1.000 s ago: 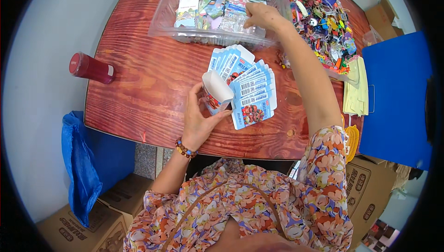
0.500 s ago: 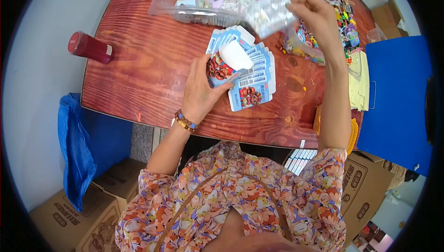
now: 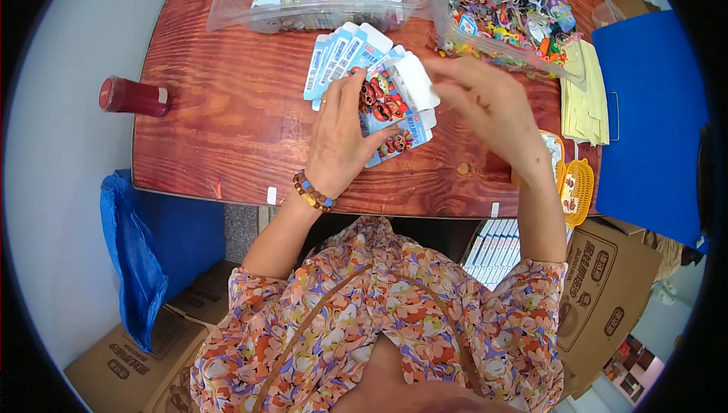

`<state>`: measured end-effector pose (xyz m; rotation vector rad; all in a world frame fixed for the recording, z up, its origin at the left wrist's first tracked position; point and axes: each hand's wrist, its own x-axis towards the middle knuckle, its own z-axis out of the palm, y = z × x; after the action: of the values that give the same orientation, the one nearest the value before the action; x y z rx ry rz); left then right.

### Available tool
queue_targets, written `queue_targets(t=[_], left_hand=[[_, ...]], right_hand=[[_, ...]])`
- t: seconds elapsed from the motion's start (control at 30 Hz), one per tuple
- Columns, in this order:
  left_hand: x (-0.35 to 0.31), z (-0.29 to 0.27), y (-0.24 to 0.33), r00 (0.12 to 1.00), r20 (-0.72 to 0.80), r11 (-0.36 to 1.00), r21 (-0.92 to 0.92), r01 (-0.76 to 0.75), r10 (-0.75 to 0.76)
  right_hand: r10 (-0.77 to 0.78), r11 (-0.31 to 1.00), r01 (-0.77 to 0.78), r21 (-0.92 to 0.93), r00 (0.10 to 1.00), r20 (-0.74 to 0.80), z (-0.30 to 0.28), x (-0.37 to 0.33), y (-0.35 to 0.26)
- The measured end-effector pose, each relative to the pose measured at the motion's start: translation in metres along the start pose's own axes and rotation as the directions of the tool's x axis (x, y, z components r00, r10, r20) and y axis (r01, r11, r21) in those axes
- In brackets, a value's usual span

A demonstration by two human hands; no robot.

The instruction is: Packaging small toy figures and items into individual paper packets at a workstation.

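Observation:
My left hand [image 3: 339, 128] grips a small blue carton [image 3: 385, 102] with a red cartoon print, fingers across its face and thumb along its lower edge. The carton's white end flap [image 3: 415, 81] stands open toward the right. Close beside that flap is my right hand [image 3: 489, 102], its fingers curled and smeared by motion. Whether anything is in them cannot be seen. Beneath the held carton, more blue cartons [image 3: 334, 64] lie fanned out on the wooden table [image 3: 243, 102].
Behind the cartons stand a clear bin [image 3: 250, 17] of flat packets and another clear bin [image 3: 485, 43] of small colourful trinkets. A dark red jar [image 3: 136, 97] is at the left. Yellow sheets [image 3: 584, 98] and a yellow basket [image 3: 578, 193] line the right edge.
My right hand has come down from the bins to the carton's flap. The shiny packet it held no longer shows. The view has shifted, bringing more of the trinket bin into sight.

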<state>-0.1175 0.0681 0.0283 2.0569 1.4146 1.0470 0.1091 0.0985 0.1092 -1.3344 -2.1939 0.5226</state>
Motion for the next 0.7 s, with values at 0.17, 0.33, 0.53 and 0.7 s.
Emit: queue_targets(t=[0.17,0.33,0.53,0.7], left_hand=[[-0.006,0.004,0.001,0.999,0.024,0.999,-0.016,0.035,-0.035],[-0.007,0.01,0.011,0.994,0.105,0.995,-0.102,0.009,0.002],[0.006,0.008,0.005,0.987,0.148,0.993,-0.094,0.072,-0.058],[0.029,0.016,0.004,0.987,0.159,0.997,-0.072,0.021,-0.01]], right_hand=[[0.187,0.98,-0.199,-0.028,0.955,-0.228,-0.046,0.045,0.072],[0.261,0.925,-0.179,-0.334,0.941,0.217,-0.027,0.105,0.167],[0.42,0.866,-0.228,-0.444,0.814,0.402,-0.021,0.131,0.19],[0.349,0.929,-0.28,-0.242,0.88,0.323,-0.052,0.112,0.183]])
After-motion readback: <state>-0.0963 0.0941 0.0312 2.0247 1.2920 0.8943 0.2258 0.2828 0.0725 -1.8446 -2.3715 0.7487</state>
